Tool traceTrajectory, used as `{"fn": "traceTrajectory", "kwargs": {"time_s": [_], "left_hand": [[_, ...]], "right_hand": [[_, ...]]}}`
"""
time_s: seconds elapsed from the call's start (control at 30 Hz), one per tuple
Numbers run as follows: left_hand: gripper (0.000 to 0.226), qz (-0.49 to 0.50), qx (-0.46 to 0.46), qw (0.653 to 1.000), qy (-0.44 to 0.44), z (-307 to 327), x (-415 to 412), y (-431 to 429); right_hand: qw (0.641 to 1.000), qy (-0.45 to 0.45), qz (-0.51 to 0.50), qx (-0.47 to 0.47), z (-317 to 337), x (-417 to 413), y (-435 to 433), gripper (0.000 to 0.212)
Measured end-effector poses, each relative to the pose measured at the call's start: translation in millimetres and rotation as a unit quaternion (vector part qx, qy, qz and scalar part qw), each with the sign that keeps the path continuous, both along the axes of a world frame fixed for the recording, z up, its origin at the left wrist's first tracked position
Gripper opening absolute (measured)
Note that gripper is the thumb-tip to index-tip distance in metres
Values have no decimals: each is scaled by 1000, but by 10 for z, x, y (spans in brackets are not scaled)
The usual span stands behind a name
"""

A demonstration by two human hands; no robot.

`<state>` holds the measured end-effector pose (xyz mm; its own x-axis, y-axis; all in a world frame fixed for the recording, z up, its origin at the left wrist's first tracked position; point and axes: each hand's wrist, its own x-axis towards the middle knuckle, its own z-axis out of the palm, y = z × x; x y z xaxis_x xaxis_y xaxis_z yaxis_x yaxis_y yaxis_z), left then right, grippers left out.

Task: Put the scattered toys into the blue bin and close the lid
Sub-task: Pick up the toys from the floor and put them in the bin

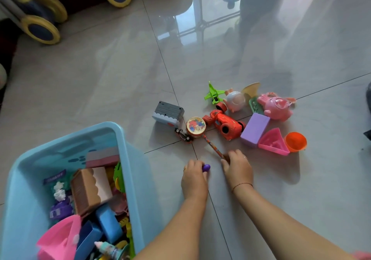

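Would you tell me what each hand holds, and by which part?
The left hand pinches a small purple toy; the right hand grips the drum's stick by its near end.

Red thread bracelet (242, 185) by right hand (237, 169)

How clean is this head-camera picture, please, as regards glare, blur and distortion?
Head view: the glossy floor mirrors a window grille as hazy glare at top centre; the blue bin and its contents are smeared by blur, while the red car is fairly sharp; the wide lens slightly bows the tile joints; the right hand throws a soft shadow.
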<state>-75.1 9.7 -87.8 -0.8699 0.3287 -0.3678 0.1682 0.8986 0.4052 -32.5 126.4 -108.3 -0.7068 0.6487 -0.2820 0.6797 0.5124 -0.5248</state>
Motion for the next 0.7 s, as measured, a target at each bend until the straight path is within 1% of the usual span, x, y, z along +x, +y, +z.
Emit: {"fn": "traceTrajectory", "kwargs": {"time_s": [0.07,0.17,0.27,0.37,0.43,0.5,0.57,0.63,0.7], "left_hand": [[17,30,10,999,-16,-14,9,-13],[17,77,38,996,-10,72,54,-7],[17,131,108,985,16,311,81,32],[18,161,200,964,73,720,78,3],[18,185,267,937,130,1066,87,-107],[21,218,305,905,199,1421,112,-302],[20,282,334,862,255,1724,111,-585],[20,371,336,813,299,1906,56,-960],[26,458,302,771,323,1947,-15,-1412]], "right_hand": [[999,13,-32,-29,-6,121,-85,14],[994,41,-74,-67,25,343,-184,8],[986,88,-113,-82,198,503,-287,5],[981,149,-105,-73,548,504,-440,7],[974,200,-76,-78,852,432,-588,9],[964,243,-36,-98,1183,350,-797,10],[953,277,12,-126,1494,306,-1052,14],[938,298,53,-166,1737,306,-1346,12],[929,304,81,-195,1871,344,-1648,4]]}}
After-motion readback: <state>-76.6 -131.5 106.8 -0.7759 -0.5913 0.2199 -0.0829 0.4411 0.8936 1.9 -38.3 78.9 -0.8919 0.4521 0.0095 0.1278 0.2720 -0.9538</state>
